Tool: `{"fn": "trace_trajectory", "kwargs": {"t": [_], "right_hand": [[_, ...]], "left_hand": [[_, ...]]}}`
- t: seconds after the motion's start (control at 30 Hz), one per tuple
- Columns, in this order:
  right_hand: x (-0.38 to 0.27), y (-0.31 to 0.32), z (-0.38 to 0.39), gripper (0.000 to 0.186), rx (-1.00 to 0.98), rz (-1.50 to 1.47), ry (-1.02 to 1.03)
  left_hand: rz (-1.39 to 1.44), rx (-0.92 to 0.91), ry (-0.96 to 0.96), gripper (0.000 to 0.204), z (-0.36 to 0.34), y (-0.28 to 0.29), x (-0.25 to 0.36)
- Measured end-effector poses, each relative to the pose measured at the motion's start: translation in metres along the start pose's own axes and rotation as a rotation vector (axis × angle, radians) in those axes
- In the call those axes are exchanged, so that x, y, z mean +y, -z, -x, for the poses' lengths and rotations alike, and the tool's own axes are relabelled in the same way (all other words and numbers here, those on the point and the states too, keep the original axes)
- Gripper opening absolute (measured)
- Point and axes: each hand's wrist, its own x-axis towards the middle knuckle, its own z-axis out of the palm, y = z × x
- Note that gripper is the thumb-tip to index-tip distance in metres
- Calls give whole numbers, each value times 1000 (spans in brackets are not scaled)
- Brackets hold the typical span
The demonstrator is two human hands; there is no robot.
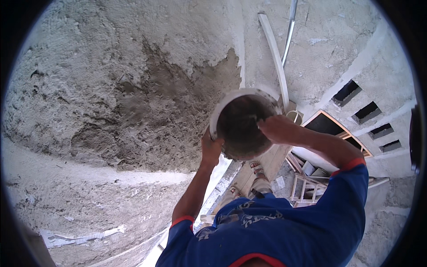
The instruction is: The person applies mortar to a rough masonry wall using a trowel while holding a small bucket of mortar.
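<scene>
A round, pale-rimmed bucket (243, 92) is tilted so that its dark inside shows, close to the rough wall on the left. My left hand (211, 147) is closed on the bucket's left side, thumb near the rim. Over the right part of the opening is my right hand (275, 128), its fingers curled in a grip. A small pale bit shows by those fingers, but what they hold is blurred and too dark to name. Beside the bucket, a patch of dark, wet-looking mortar (164, 107) covers part of the wall.
My feet, in sandals (255, 168), stand on a wooden plank (267, 173). A long pale batten (275, 53) leans on the wall beyond the bucket, near a small pail (294, 116). Wooden frames (307, 189) lie below right. Rectangular openings (367, 112) pierce the right wall.
</scene>
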Motion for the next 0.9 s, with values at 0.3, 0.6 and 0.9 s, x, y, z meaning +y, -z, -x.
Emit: {"fn": "trace_trajectory", "kwargs": {"t": [0.3,0.6,0.9], "right_hand": [[-18,-27,9,38,-41,128,-80],[-26,-20,1,37,42,127,-165],[-18,-20,7,24,229,216,-271]], "left_hand": [[-57,17,-5,51,1,-5,10],[-152,51,-104,50,8,-18,4],[-106,157,-92,47,20,-32,-14]]}}
